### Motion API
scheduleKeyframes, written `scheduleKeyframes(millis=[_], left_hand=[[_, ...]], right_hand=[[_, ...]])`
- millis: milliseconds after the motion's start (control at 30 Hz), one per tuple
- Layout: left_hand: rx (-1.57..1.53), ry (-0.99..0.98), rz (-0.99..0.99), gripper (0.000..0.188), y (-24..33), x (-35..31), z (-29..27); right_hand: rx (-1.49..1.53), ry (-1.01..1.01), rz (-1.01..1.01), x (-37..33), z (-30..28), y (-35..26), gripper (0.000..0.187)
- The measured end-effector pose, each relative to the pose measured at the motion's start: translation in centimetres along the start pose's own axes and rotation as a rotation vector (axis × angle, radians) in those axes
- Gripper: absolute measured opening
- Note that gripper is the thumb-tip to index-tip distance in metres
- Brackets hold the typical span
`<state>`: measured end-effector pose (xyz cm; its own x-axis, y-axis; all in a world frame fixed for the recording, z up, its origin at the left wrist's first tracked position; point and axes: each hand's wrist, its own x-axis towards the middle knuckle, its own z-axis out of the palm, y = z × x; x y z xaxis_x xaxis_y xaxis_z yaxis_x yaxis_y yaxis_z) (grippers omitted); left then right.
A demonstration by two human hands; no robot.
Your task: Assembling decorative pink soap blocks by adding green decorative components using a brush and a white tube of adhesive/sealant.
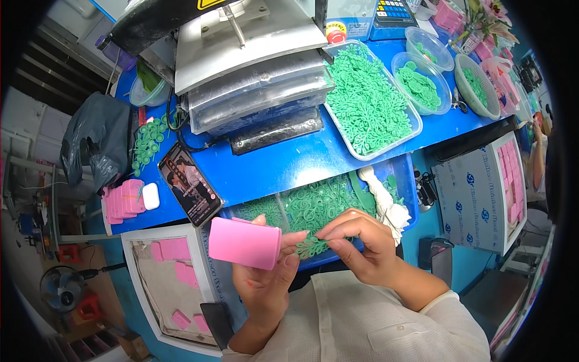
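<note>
My left hand [265, 280] is closed round a pink rectangular piece [244, 243], which looks like a small stack of flat cards or plates. Its fingertips also touch one end of a green openwork leaf-shaped piece [309, 247]. Thumb and fingers of my right hand [369, 248] pinch that same leaf-shaped piece from the other side. Just beyond both hands is a blue tray [408, 181] holding many loose green pieces [316, 202]. A white cloth [386, 202] hangs over the tray's right part.
A press-like machine [259, 90] stands on the blue table [283, 163]. To its right are a clear bin [416, 130] of green leaf pieces and bowls [443, 99]. At left lie a phone [192, 184], pink stacks [123, 201], a white case [151, 196] and a dark bag [96, 139].
</note>
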<state>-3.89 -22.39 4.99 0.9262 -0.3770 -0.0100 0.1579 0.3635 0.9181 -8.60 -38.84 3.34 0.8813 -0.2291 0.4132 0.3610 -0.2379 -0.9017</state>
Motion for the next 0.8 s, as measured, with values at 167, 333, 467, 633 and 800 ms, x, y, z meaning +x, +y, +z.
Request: scheduleKeyframes(millis=[167, 333, 467, 633, 800], left_hand=[[0.015, 0.000, 0.011, 0.060, 0.0, 0.0, -0.1], [0.131, -0.010, 0.043, 0.058, -0.1, 0.2, 0.1], [0.020, -0.025, 0.053, 0.055, -0.1, 0.1, -0.6], [-0.014, -0.029, -0.080, 0.100, -0.4, -0.5, -2.1], [0.069, 0.183, -0.181, 0.086, -0.9, -1.1, -1.8]], right_hand=[[-0.001, -0.001, -0.001, 0.1, 0.0, 0.0, 0.010], [-0.010, 0.002, 0.005, 0.2, -0.3, -0.1, 0.010], [-0.210, 0.144, -0.150, 1.7, -2.1, 0.0, 0.012], [-0.799, 0.472, -0.236, 6.3, -5.7, 2.3, 0.021], [-0.863, 0.436, -0.234, 5.7, -5.7, 2.4, 0.025]])
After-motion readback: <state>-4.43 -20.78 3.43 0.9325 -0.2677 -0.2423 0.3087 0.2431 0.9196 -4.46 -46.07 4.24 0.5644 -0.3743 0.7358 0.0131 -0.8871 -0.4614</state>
